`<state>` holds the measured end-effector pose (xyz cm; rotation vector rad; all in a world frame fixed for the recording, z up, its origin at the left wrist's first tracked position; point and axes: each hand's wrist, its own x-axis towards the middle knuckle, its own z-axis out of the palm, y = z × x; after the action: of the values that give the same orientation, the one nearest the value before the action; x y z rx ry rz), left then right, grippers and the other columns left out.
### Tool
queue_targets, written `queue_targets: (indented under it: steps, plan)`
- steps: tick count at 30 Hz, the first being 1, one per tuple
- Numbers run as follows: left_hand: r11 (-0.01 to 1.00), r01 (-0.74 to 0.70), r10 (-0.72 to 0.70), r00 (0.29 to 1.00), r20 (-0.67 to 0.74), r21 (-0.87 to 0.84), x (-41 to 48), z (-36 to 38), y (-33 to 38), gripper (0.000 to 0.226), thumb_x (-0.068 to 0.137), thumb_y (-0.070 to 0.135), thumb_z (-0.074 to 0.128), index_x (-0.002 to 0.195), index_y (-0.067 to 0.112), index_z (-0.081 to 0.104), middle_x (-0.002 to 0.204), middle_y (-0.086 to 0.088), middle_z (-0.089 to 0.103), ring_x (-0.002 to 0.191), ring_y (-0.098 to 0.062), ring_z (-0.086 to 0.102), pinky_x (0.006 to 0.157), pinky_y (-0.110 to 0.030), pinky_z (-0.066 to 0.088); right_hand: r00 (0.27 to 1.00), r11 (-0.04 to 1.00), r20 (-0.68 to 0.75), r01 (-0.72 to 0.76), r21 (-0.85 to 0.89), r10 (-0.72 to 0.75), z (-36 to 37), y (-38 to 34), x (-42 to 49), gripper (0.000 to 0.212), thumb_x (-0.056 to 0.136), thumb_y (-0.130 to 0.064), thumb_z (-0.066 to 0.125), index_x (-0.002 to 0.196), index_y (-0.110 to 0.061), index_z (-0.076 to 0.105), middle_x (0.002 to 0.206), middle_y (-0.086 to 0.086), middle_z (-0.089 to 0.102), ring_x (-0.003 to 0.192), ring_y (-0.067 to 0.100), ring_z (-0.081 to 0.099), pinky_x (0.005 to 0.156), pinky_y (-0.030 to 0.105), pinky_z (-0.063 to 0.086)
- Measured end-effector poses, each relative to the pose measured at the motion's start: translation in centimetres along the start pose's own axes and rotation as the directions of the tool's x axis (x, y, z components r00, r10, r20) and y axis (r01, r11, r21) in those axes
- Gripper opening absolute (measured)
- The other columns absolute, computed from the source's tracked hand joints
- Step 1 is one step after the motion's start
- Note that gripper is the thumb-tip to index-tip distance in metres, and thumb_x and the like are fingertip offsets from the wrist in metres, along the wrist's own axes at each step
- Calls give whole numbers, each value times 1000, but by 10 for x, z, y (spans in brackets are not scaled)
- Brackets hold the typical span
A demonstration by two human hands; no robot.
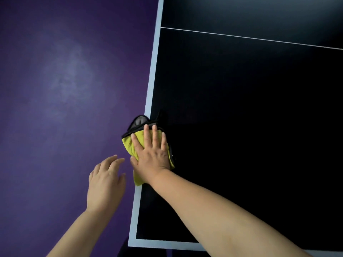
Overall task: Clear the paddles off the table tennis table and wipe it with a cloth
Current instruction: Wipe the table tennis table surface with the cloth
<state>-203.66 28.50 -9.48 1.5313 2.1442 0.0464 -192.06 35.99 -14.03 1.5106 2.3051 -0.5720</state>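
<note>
A dark table tennis table [241,108] with a pale border line fills the right of the view. A yellow cloth [128,143] with a black edge and a grey underside lies over the table's left edge. My right hand [151,151] presses flat on the cloth, fingers spread. My left hand [105,182] hovers beside the table's left edge, over the floor, fingers apart and holding nothing. No paddle is in view.
The purple floor [65,89] lies to the left of the table. A thin white centre line [250,38] crosses the table top at the far side. The table's near left corner [132,242] is at the bottom.
</note>
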Motion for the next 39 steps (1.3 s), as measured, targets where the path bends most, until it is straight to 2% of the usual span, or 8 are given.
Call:
queue_targets:
  steps: [3,6,11,16,21,30,36,39]
  plan:
    - [1000,-13,13,1000,2,7,5,0,5,47,78,6,69,123,11,61,131,-9,55,119,-35,47,99,-48,34,993,990,-5,116,-76,-117,-12,12,20,69,98,-50,35,156,-31,3,162,10,-16,147,33,-20,118,53,-11]
    - [999,-39,39,999,-9,9,12,3,24,46,78,6,68,124,11,60,132,-9,54,120,-34,46,100,-47,33,987,987,-52,150,-64,-153,-21,42,30,64,99,-46,33,155,-35,3,164,4,-11,149,27,-15,120,49,-8]
    - [992,-121,122,993,-6,16,24,18,79,42,86,13,61,128,15,56,137,-4,49,126,-28,40,106,-43,27,987,998,-151,-49,30,53,-28,126,15,66,99,-45,31,154,-37,-4,164,2,-12,150,25,-14,120,46,-9]
    - [969,-247,247,969,23,21,34,48,157,43,82,12,64,125,12,59,134,-8,52,124,-31,42,105,-45,29,935,955,-198,-278,107,294,-30,250,-23,65,99,-50,27,153,-38,-7,164,3,-12,150,25,-13,121,46,-6]
    - [916,-399,398,917,36,36,42,85,248,48,77,28,48,122,16,61,132,-4,53,124,-29,42,106,-46,28,821,850,-226,-488,195,524,-26,372,-67,67,97,-49,29,154,-39,-4,164,2,-8,150,24,-11,121,44,-5]
    - [798,-602,600,798,47,22,55,146,373,42,77,24,54,118,22,64,132,-7,53,125,-28,39,105,-46,27,594,634,-220,-718,288,774,-14,539,-134,67,96,-51,27,155,-35,1,164,2,-5,151,22,-7,121,43,-1]
    - [795,-606,606,795,-22,-2,73,144,383,43,77,25,54,119,22,63,133,-8,52,128,-27,36,107,-47,25,376,391,-122,-822,413,919,-28,580,-126,65,99,-50,29,155,-36,-2,164,4,-7,150,25,-10,120,46,-3]
    - [822,-570,568,821,-50,-14,82,135,358,43,77,25,55,120,21,63,133,-10,52,128,-28,34,106,-49,26,365,374,-105,-827,419,925,-34,559,-110,64,99,-49,27,155,-36,-2,164,6,-7,150,27,-11,119,46,-4]
